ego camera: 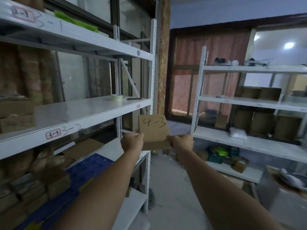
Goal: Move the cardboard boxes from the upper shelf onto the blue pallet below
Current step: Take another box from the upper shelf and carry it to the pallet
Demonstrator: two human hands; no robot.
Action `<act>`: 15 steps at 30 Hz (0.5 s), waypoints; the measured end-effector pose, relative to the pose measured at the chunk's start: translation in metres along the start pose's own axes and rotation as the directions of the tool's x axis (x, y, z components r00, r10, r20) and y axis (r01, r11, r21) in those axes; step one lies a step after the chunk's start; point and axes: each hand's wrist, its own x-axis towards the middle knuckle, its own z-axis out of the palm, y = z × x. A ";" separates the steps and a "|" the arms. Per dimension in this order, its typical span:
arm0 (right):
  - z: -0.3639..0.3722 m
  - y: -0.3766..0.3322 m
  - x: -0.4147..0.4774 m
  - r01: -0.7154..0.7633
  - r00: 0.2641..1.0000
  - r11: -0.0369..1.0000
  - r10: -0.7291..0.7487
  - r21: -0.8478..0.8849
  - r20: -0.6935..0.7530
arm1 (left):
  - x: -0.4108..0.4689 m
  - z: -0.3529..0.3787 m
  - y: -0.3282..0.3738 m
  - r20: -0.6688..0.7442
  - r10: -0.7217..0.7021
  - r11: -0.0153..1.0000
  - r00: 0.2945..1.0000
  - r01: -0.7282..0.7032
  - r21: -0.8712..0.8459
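Storeroom with white metal racks on either side and a dusty grey floor. Head view: at centre, a small cardboard box [153, 128] marked "4-3" is held in the air just past the end of the left rack [153, 67]. The left hand [132, 141] grips its left edge and the right hand [181, 143] its right edge, fingers curled tight on the cardboard. A blue pallet [89, 170] lies at 8 o'clock on the rack's lower level, with stacked boxes [56, 183] on it. At 11 o'clock, a tape roll [117, 97] and a pen [133, 98] sit on the middle shelf [93, 110].
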 end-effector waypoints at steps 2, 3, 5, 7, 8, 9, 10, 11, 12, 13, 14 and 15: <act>0.022 0.011 0.019 -0.021 0.997 1.000 0.022 -0.013 0.072 | 0.021 0.005 -0.022 -0.014 -0.036 0.999 0.999 0.036 -0.001; 0.037 0.017 0.029 -0.028 0.993 0.999 0.031 -0.026 0.115 | 0.032 0.007 -0.033 -0.030 -0.056 0.998 0.998 0.056 0.001; 0.069 0.024 0.046 -0.035 0.979 0.998 0.043 -0.044 0.197 | 0.058 0.008 -0.053 -0.081 -0.103 0.994 0.991 0.105 0.017; 0.105 0.030 0.062 -0.030 0.967 0.999 0.040 -0.046 0.251 | 0.090 0.007 -0.075 -0.130 -0.158 0.987 0.979 0.161 0.017; 0.123 0.032 0.070 -0.030 0.960 0.998 0.042 -0.047 0.277 | 0.107 0.007 -0.086 -0.146 -0.172 0.984 0.974 0.177 0.018; 0.143 0.035 0.078 -0.033 0.953 0.998 0.045 -0.046 0.299 | 0.124 0.006 -0.097 -0.161 -0.180 0.982 0.970 0.187 0.026; 0.160 0.039 0.085 -0.046 0.946 0.998 0.059 -0.048 0.319 | 0.138 0.004 -0.106 -0.174 -0.190 0.980 0.966 0.198 0.030; 0.182 0.043 0.094 -0.060 0.935 0.997 0.074 -0.050 0.346 | 0.155 0.001 -0.115 -0.192 -0.203 0.977 0.960 0.212 0.028; 0.202 0.046 0.102 -0.071 0.926 0.996 0.087 -0.057 0.366 | 0.172 -0.001 -0.123 -0.208 -0.217 0.973 0.954 0.228 0.029; 0.222 0.052 0.110 -0.076 0.918 0.995 0.097 -0.068 0.384 | 0.187 -0.004 -0.131 -0.221 -0.226 0.970 0.949 0.240 0.039; 0.244 0.057 0.118 -0.074 0.910 0.993 0.104 -0.089 0.402 | 0.204 -0.008 -0.141 -0.241 -0.230 0.967 0.943 0.249 0.049; 0.265 0.062 0.124 -0.068 0.902 0.992 0.105 -0.103 0.420 | 0.219 -0.011 -0.150 -0.262 -0.230 0.966 0.937 0.253 0.058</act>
